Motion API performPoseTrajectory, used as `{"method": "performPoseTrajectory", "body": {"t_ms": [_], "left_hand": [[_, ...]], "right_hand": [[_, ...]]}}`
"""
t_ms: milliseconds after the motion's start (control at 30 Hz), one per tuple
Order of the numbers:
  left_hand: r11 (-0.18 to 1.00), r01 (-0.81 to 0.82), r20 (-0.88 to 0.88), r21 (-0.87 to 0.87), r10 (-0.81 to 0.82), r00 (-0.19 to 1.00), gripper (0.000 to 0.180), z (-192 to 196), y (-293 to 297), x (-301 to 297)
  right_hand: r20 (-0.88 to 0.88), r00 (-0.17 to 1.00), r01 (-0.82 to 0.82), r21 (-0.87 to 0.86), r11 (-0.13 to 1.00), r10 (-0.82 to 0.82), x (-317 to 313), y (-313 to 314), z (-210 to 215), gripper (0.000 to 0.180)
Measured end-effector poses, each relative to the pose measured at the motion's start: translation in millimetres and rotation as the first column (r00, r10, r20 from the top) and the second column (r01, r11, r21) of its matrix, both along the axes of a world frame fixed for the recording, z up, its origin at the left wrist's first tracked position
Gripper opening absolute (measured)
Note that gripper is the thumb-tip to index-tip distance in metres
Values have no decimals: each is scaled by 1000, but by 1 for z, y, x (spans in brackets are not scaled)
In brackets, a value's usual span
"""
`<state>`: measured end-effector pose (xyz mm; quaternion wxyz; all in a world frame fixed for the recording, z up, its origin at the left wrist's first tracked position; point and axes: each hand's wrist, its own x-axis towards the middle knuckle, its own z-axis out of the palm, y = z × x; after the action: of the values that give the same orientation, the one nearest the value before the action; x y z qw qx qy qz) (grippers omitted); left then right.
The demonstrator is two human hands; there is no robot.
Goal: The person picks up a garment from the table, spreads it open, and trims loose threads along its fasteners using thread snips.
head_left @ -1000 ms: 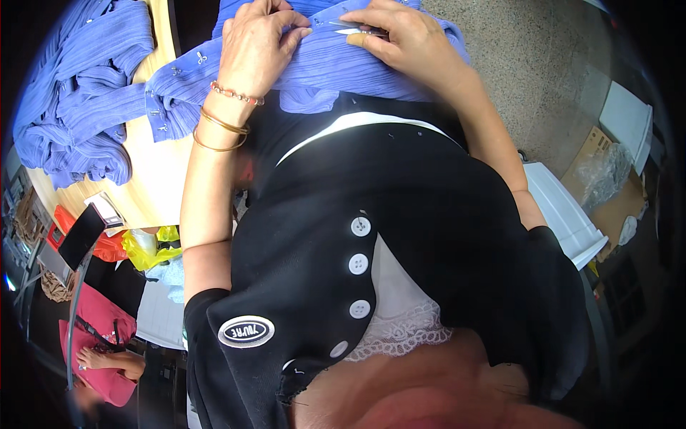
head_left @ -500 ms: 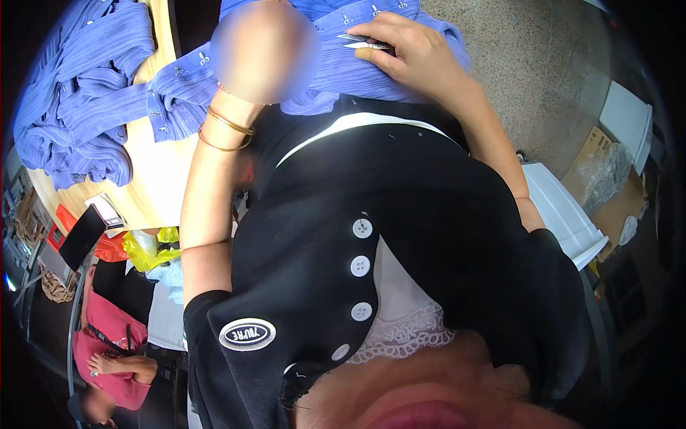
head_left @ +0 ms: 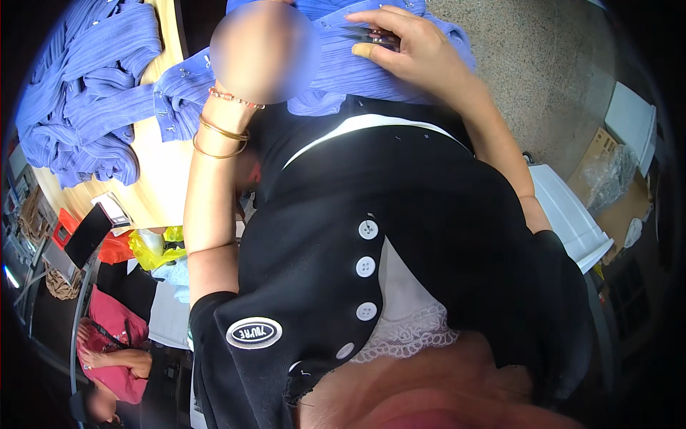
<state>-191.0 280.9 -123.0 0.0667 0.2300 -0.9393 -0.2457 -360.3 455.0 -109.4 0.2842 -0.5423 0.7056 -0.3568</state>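
Under the right hand (head_left: 414,50) lies a pleated periwinkle-blue fabric garment (head_left: 336,68), spread flat on the light wooden tabletop (head_left: 161,171) directly ahead of the person's chest. That hand rests palm down on the cloth with its fingers (head_left: 371,16) stretched toward the left, the thumb (head_left: 368,51) tucked low beside them, and a small dark object (head_left: 382,37) sits between thumb and fingers; what the object is cannot be told, though the fingers seem closed lightly about it.

Just to the left of that hand, the left hand (head_left: 264,50) is blurred over, so whether it is spread, curled or pinching the fabric cannot be told. It hovers on or above the same blue garment, close beside the right hand. On its wrist sit a thin beaded bracelet (head_left: 236,99) and two gold bangles (head_left: 221,136), with the bare forearm running down toward the lower edge.

Farther left of the left hand, well apart from both, a heap of similar blue pleated garments (head_left: 86,93) with small pale buttons lies bunched on the table. Nearer the body, below both hands, the wearer's black buttoned top (head_left: 400,236) fills the middle of the view. Down past the left elbow, a crumpled yellow plastic bag (head_left: 153,247) lies near a seated person in a pink top (head_left: 114,343). Off to the right of the right arm stands a white lidded bin (head_left: 564,214) on speckled flooring.
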Motion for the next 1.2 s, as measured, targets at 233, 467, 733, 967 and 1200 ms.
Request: {"method": "performPoseTrajectory", "body": {"t_ms": [233, 467, 733, 967, 1200], "left_hand": [[1000, 3, 52, 3, -3, 999, 22, 12, -1, 21], [994, -63, 32, 87, 61, 998, 17, 20, 5, 37], [984, 16, -28, -179, -22, 999, 18, 25, 14, 23], [973, 56, 41, -224, -48, 998, 24, 18, 33, 11], [927, 63, 98, -369, -29, 995, 21, 19, 38, 11]], "right_hand": [[2, 996, -86, 191, 978, 88, -2, -3, -8, 34], [-45, 964, -251, 191, 949, 264, 11, 6, -17, 32], [-136, 952, -252, 163, 954, 275, 15, 8, -18, 30], [-173, 946, -250, 155, 956, 276, 16, 11, -17, 30], [-167, 944, -251, 202, 947, 286, 17, 10, -15, 32]]}}
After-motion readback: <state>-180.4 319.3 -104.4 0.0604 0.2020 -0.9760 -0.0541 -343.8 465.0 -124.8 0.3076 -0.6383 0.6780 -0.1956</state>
